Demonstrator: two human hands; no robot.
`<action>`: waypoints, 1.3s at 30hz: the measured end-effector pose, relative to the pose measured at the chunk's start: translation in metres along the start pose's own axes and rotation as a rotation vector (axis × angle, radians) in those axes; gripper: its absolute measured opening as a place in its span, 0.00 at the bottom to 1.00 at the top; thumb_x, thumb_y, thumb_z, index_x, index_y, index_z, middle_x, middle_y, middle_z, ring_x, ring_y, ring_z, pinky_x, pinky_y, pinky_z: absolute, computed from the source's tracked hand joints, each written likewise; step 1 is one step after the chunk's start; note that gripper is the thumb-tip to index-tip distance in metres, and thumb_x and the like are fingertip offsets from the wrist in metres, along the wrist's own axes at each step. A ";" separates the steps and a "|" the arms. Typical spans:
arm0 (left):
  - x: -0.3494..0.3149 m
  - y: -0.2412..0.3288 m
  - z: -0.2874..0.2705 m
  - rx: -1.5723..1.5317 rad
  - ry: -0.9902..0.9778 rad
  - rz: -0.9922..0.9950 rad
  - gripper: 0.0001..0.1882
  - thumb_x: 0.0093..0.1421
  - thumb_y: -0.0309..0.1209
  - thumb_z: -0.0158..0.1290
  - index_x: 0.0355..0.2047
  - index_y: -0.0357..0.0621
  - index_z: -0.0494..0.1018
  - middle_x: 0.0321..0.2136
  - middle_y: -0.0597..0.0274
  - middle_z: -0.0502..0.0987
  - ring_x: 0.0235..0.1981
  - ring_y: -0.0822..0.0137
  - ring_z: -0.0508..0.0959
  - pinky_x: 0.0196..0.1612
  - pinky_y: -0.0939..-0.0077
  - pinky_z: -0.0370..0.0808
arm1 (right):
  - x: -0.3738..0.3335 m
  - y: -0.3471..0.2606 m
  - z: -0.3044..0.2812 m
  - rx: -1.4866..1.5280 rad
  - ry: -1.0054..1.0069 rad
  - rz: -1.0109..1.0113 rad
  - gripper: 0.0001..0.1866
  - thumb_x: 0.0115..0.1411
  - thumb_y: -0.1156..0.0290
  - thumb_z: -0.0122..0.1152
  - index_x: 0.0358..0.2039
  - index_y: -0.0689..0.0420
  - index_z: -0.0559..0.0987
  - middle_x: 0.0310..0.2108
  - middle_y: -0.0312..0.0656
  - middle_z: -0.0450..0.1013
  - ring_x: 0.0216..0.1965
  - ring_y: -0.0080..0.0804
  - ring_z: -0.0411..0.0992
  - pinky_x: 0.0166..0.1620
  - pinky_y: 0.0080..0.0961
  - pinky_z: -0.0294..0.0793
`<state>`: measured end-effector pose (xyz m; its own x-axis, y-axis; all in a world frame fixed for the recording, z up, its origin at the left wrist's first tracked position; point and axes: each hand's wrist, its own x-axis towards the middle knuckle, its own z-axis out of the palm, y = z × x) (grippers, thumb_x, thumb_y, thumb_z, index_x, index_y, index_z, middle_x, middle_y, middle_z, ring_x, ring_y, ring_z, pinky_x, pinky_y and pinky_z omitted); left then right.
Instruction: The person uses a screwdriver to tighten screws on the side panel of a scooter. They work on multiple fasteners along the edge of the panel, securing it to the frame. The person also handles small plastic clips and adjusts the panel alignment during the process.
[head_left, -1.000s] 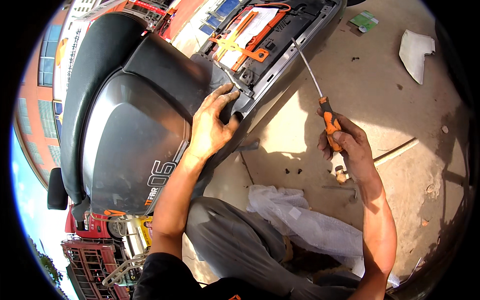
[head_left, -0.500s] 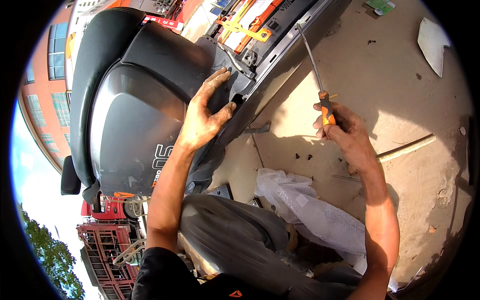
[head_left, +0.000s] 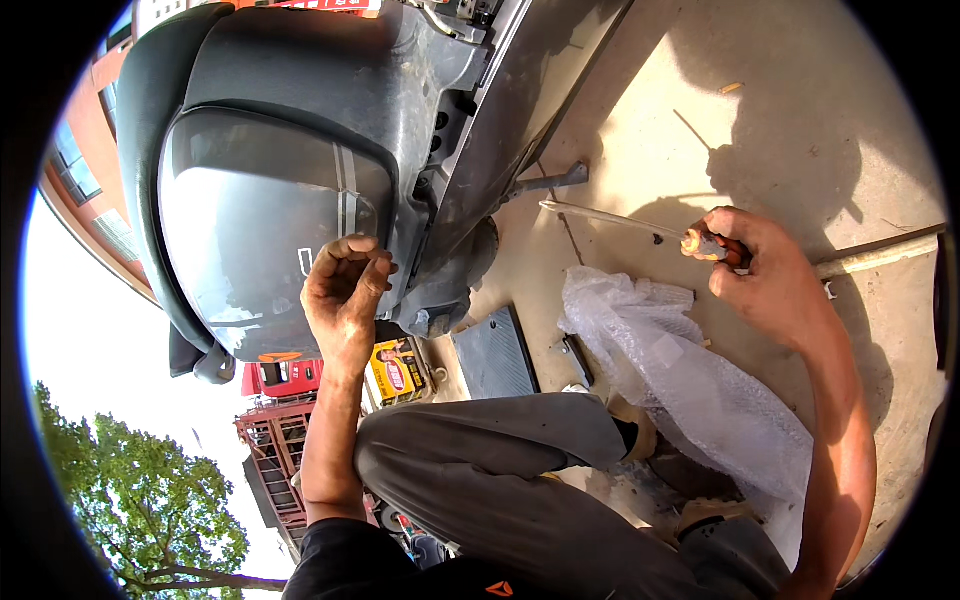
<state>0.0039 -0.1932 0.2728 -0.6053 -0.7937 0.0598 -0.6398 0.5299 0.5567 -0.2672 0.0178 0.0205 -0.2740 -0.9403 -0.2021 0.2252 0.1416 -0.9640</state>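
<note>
In my right hand (head_left: 785, 280) is a screwdriver (head_left: 620, 217) with an orange and black handle. Its long shaft points left over the ground, its tip apart from everything. My left hand (head_left: 342, 305) is raised in front of the grey side panel (head_left: 250, 200) of an electric scooter, fingers curled in toward the thumb. Whether something small sits between those fingertips I cannot make out. Above the panel runs the scooter's black seat (head_left: 145, 160). Along its lower side is a long dark trim edge (head_left: 500, 110) with open slots beside it.
Bubble wrap (head_left: 690, 375) lies crumpled by my foot. Near my knee are a dark ribbed mat (head_left: 497, 355), a small black part (head_left: 577, 360) and a yellow box (head_left: 395, 372). A kickstand (head_left: 550, 183) juts from the scooter. A pale stick (head_left: 880, 255) lies at right.
My left hand has come off the scooter's bodywork and its fingers have curled. The screwdriver has swung from pointing up to pointing left, and my right hand has moved right and down.
</note>
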 end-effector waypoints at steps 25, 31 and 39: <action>0.002 -0.063 0.027 -0.151 -0.775 -0.634 0.19 0.67 0.21 0.59 0.57 0.31 0.73 0.41 0.51 0.84 0.41 0.62 0.86 0.47 0.70 0.82 | 0.009 0.023 0.019 -0.234 -0.056 -0.176 0.15 0.52 0.84 0.58 0.42 0.65 0.82 0.33 0.52 0.75 0.36 0.52 0.75 0.43 0.43 0.74; -0.028 -0.055 0.005 -0.163 -0.813 -0.783 0.21 0.66 0.24 0.62 0.58 0.35 0.72 0.41 0.56 0.84 0.46 0.68 0.83 0.49 0.73 0.79 | 0.061 0.003 0.008 -0.084 0.114 -0.020 0.09 0.54 0.86 0.56 0.35 0.64 0.79 0.33 0.50 0.76 0.35 0.49 0.74 0.45 0.40 0.74; -0.078 -0.118 -0.041 -0.290 -0.491 -0.776 0.20 0.67 0.26 0.63 0.57 0.34 0.72 0.45 0.55 0.82 0.46 0.65 0.84 0.52 0.72 0.80 | 0.067 0.050 0.068 -0.642 -0.090 -0.215 0.11 0.54 0.86 0.60 0.39 0.67 0.80 0.37 0.52 0.79 0.44 0.52 0.77 0.49 0.44 0.75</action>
<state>0.1465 -0.2062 0.2365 -0.2353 -0.6434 -0.7284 -0.8437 -0.2368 0.4817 -0.2108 -0.0590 -0.0292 -0.1652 -0.9862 -0.0061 -0.4325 0.0780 -0.8982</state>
